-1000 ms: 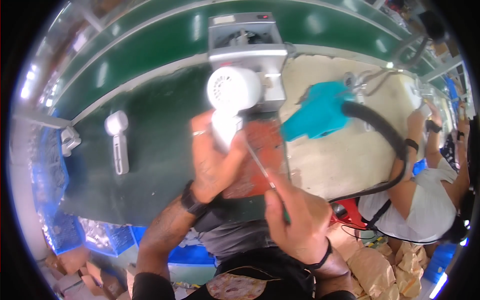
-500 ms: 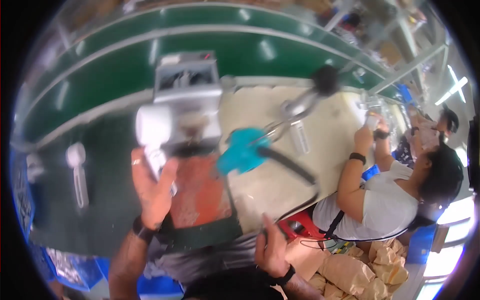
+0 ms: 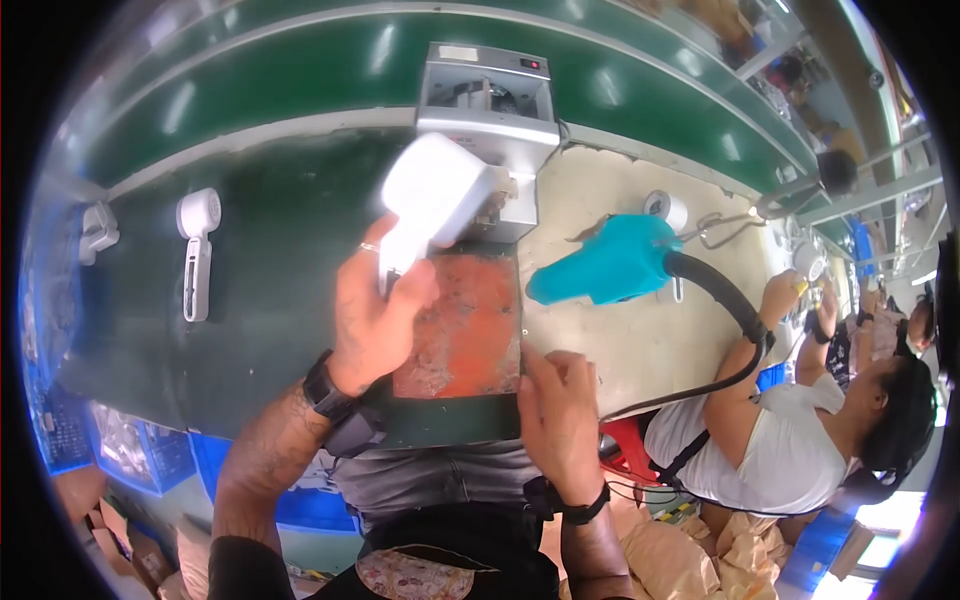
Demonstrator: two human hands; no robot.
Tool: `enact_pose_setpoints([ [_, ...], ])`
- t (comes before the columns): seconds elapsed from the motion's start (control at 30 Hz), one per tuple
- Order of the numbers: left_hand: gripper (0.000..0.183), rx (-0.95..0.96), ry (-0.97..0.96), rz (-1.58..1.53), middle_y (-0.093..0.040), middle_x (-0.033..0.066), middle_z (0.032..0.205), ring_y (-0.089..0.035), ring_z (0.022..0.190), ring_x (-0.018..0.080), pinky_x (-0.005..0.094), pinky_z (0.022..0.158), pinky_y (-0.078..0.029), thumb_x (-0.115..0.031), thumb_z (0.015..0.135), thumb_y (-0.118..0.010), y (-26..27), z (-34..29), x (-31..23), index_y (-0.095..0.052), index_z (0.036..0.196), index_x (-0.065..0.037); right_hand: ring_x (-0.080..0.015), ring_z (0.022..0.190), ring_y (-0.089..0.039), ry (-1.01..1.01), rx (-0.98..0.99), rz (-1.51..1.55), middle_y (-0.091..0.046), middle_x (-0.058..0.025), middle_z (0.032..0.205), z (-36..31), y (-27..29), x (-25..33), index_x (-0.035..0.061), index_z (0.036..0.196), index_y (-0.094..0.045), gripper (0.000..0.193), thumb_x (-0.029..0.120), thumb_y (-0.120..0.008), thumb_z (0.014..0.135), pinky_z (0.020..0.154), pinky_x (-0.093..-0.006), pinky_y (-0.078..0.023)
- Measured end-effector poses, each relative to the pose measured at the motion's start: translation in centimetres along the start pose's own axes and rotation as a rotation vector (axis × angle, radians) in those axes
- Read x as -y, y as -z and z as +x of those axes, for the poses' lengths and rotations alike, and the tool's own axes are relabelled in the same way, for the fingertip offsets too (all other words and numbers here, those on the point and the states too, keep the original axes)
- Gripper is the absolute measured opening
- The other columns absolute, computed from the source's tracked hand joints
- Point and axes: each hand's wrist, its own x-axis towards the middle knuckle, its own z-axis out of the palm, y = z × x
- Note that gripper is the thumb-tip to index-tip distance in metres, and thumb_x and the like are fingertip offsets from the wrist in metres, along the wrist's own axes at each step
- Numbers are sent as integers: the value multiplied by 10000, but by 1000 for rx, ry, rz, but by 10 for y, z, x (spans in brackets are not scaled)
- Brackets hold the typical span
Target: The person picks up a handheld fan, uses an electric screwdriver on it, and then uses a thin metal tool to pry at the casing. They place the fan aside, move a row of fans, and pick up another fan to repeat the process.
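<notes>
My left hand (image 3: 375, 310) is wrapped round the handle of a white handheld device (image 3: 435, 190) with a large round head. It is raised over the green mat, its head in front of a silver box-shaped machine (image 3: 485, 110). My right hand (image 3: 560, 415) is at the table's front edge, beside an orange-red pad (image 3: 460, 330). Its fingers are loosely bent and somewhat apart, and I see nothing in them. Beyond it hangs a teal tool (image 3: 605, 262) with a thick black hose, touched by neither hand.
A similar white device (image 3: 198, 250) lies on the left of the mat, and another (image 3: 665, 208) lies behind the teal tool. Blue bins (image 3: 145, 450) stand below the table at the left. A co-worker in a white shirt (image 3: 780, 440) sits at the right, near brown paper packages (image 3: 670, 560).
The view has shifted, so the table appears farther left and nearer in places. My left hand still holds the white device, now tilted rightward. My right hand has come up to the table edge, fingers more bent.
</notes>
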Motion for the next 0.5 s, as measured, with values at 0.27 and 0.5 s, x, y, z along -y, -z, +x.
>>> enact_pose_setpoints([
  [0.27,501,-7,-180,285,-736,163,1111,-712,927,194,310,831,-556,-124,910,-765,3,1,-9,-598,1352,40,-257,1268,-533,21,-357,663,-535,-133,1413,81,18,14,-15,1474,-423,612,198,-697,970,1075,-408,-428],
  [0.5,559,109,-516,513,-707,196,1152,-724,959,346,378,840,-589,-84,878,-742,1,14,-16,-578,1405,5,-258,1120,-620,-74,-315,933,-607,-143,1297,80,21,6,-26,1465,-449,634,259,-705,961,1032,-411,-468],
])
